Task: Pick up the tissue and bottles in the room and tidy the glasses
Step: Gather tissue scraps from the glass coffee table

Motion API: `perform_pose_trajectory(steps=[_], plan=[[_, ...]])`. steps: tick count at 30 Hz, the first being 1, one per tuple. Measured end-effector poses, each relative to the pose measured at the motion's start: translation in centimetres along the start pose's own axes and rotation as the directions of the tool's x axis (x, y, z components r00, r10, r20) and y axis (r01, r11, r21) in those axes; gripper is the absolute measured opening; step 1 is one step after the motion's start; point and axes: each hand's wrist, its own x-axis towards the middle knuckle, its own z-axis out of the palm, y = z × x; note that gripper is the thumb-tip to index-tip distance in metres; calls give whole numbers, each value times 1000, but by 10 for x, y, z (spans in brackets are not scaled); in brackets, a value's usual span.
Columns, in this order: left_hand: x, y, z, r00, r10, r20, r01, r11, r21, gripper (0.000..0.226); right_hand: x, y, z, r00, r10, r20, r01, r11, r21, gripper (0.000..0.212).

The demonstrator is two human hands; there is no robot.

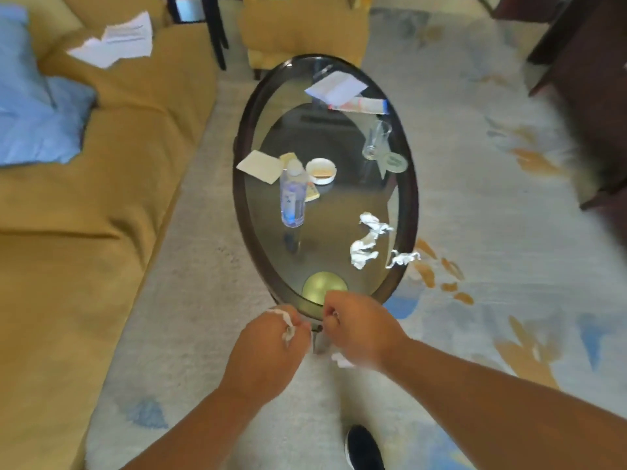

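An oval glass table [241, 171] stands in front of me. On it stand a clear plastic bottle [292, 198] and, farther right, an empty glass [376, 140]. Crumpled tissues [368, 239] lie on the near right of the glass top, and one more tissue piece [403, 258] sits on the rim. My left hand [271, 340] grips a crumpled tissue [287, 322] at the table's near end. My right hand [356, 325] is curled beside it, with a white tissue scrap [342, 360] showing under it; whether it holds the scrap I cannot tell.
A yellow sofa [101, 184] with a blue cushion [30, 106] and papers [115, 40] runs along the left. On the table are a white dish [320, 171], cards [261, 166], a coaster [393, 161] and an envelope [337, 86]. Dark furniture [590, 79] stands at right.
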Motion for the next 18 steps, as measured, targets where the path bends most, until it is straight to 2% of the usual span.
perform_pose_trajectory(steps=[4, 8, 18], plan=[[15, 18, 6, 993, 101, 68, -102, 995, 14, 31, -6, 18, -15, 996, 72, -50, -70, 996, 49, 12], [25, 33, 21, 989, 121, 80, -125, 991, 43, 33, -10, 39, -22, 995, 93, -37, -90, 993, 72, 15], [67, 79, 75, 1000, -20, 6, 19, 996, 84, 31, 23, 104, -66, 999, -24, 40, 24, 1000, 19, 17]])
